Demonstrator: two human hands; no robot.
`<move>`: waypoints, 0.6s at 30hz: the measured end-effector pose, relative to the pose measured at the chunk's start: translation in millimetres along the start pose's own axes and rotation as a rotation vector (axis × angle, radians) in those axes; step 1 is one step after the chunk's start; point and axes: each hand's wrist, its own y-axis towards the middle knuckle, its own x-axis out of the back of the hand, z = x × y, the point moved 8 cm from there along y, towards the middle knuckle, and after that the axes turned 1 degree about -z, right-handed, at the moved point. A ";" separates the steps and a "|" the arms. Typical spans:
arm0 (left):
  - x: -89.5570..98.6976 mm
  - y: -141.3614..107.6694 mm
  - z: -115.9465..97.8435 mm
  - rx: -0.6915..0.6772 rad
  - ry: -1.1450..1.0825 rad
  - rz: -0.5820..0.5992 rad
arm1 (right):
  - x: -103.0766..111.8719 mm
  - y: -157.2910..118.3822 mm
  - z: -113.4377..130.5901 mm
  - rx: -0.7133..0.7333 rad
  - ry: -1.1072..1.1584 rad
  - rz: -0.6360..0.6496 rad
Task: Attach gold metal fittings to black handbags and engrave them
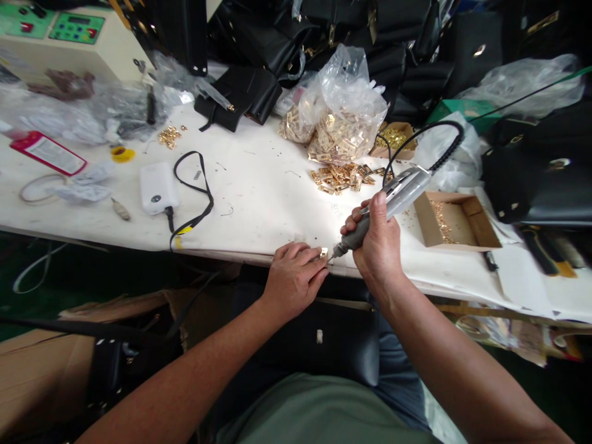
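Grey power screwdriver (403, 192), tip-down, seemingly right beside small gold clasp (324, 252)

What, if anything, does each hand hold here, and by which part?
Right hand: the power screwdriver, around its dark grey grip. Left hand: at a small gold fitting; whether gripped or only steadied cannot be told.

Looks forward and steeply down from the person's head, from just above the green shirt (319, 413). Follows both forearms (198, 364) outward from the bottom edge to the left hand (295, 277) and the right hand (382, 243), close enough to tell the fingers (308, 254) apart. Spans the counter (259, 203) from side to side, showing its near edge sloping down rightward. Reaches past it to the black bags (266, 37) at the back and the control panel (76, 28) at upper left, and drops below it to the cardboard (41, 376) at lower left
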 end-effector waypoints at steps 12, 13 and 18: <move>1.5 0.6 -0.2 -0.002 -0.009 -0.024 | 6.3 4.1 -12.1 -0.157 0.102 -0.052; 1.3 0.7 -0.2 0.000 -0.007 -0.021 | 6.8 2.7 -15.5 -0.170 0.100 -0.054; -0.2 0.3 0.3 0.002 -0.004 -0.027 | 7.0 -1.0 -24.8 -0.205 0.088 -0.058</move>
